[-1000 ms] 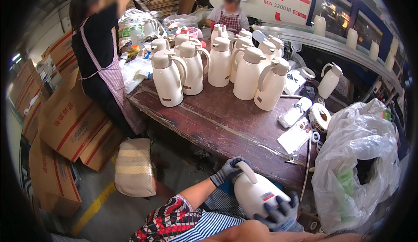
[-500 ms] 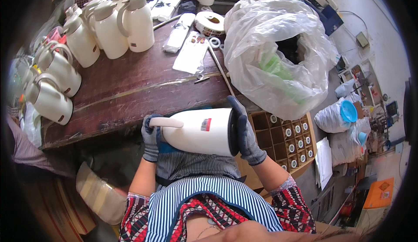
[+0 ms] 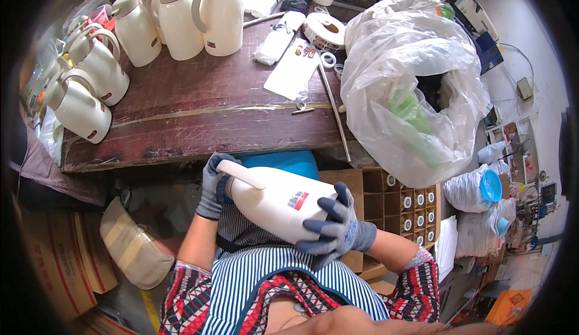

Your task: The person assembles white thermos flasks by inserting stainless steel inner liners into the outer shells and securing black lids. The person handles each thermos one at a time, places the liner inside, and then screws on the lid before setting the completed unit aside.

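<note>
Left hand (image 3: 214, 187) grips white thermal jug (image 3: 271, 211), tilted, at handle end. Right hand (image 3: 336, 226), splayed, clasps base end.

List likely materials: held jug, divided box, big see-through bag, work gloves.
Jug: smooth, softly shiny white shell; plastic or coated metal, can't tell which.
Divided box: probably cardboard; matte brown, with thin dividers.
Bag: almost certainly thin plastic film; wrinkled, shiny, green showing through.
Gloves: likely knit fabric, judging by grey textile-looking cuffs; darker fingertips may be rubber-coated.
</note>
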The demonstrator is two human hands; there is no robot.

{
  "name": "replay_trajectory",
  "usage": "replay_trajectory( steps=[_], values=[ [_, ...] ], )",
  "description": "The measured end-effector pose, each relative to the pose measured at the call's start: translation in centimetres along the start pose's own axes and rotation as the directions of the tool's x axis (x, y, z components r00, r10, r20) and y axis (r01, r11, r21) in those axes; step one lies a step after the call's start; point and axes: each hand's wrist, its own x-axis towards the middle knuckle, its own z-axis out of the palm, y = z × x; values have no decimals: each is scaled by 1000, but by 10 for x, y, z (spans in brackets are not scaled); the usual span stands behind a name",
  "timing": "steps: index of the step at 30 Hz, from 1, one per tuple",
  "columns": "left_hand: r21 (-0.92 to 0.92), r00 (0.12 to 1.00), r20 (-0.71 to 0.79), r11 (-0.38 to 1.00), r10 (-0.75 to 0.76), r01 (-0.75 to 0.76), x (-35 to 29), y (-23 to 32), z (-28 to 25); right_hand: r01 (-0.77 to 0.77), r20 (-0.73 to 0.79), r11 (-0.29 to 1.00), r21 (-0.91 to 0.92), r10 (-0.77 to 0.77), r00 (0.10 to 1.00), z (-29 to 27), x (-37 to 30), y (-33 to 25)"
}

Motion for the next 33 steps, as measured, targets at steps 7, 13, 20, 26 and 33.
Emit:
replay_trajectory(
  steps=[7, 13, 20, 26, 33],
  values=[
    [24, 990, -142, 1000, 23, -19, -13, -9, -24, -335, -228, 912, 237, 388, 893, 47, -19, -9],
    [18, 940, -334, 997, 71, -68, -28, -9, -36, -483, 2, 609, 630, 620, 785, 15, 62, 56],
    [-120, 882, -460, 991, -102, 52, -16, 16, -34, -503, 3, 804, -317, 532, 847, 90, 23, 202],
    [-242, 840, -503, 966, -206, 92, -24, 11, -65, -315, 139, 884, -346, 380, 914, 113, -38, 172],
    [-246, 870, -418, 954, -263, 170, -16, 10, -71, -552, -42, 789, 269, 582, 812, 41, 50, 127]
  ],
)
